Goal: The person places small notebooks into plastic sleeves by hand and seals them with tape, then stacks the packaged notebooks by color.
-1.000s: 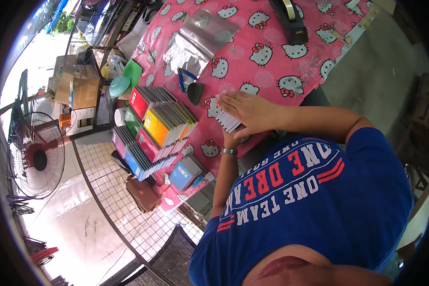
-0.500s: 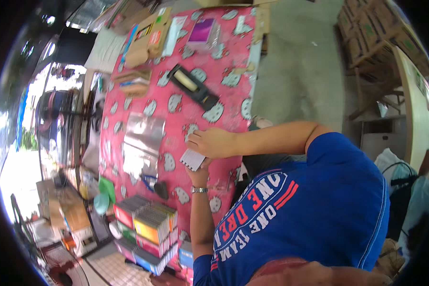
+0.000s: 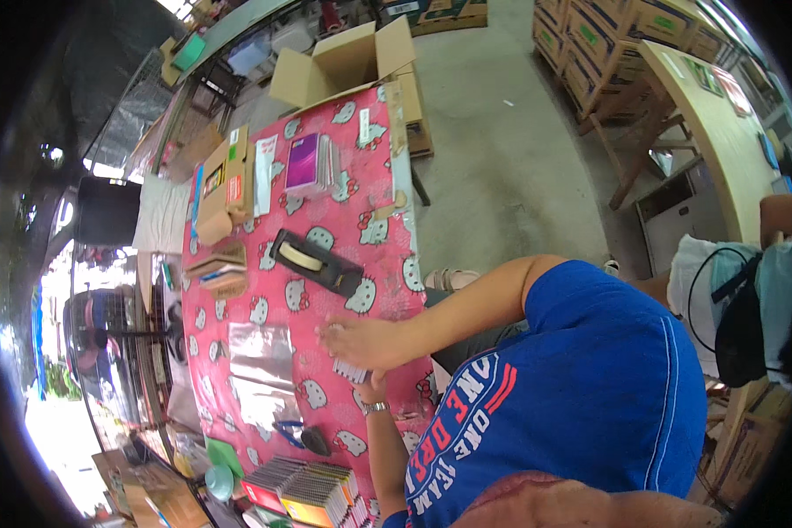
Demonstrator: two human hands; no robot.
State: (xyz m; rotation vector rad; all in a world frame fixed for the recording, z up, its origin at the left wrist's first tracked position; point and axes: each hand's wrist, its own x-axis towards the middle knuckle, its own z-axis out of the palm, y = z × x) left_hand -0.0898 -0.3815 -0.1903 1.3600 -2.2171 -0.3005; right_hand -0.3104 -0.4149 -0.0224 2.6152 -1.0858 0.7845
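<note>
A small spiral notebook (image 3: pixel 350 371) with white lined pages is between my hands, just above the pink patterned tablecloth. My left hand (image 3: pixel 374 385), with a metal watch at the wrist, grips its lower side, its fingers partly hidden. My right hand (image 3: pixel 361 341) lies across the top, covering most of the pages; its thumb is out of sight. Beside the hands lies a stack of clear plastic sleeves (image 3: pixel 262 370). A black tape dispenser (image 3: pixel 317 262) stands farther along the table. Near my left forearm are blue-handled pliers or cutters (image 3: pixel 289 431) and a dark lump-shaped thing (image 3: pixel 315 440).
Stacked colourful spiral notebooks (image 3: pixel 304 493) stand at the table's lower end. Purple notebooks (image 3: pixel 310 165), a cardboard box piece (image 3: pixel 224 189) and brown packets (image 3: pixel 218 271) lie toward the far end. Beyond it sits an open carton (image 3: pixel 343 66). Stacked cartons (image 3: pixel 590 62) and a wooden table (image 3: pixel 704 114) stand right.
The view has swung, so the table sits lower and the open carton shows. My right hand now covers more of the notebook, its fingers stretched farther over it.
</note>
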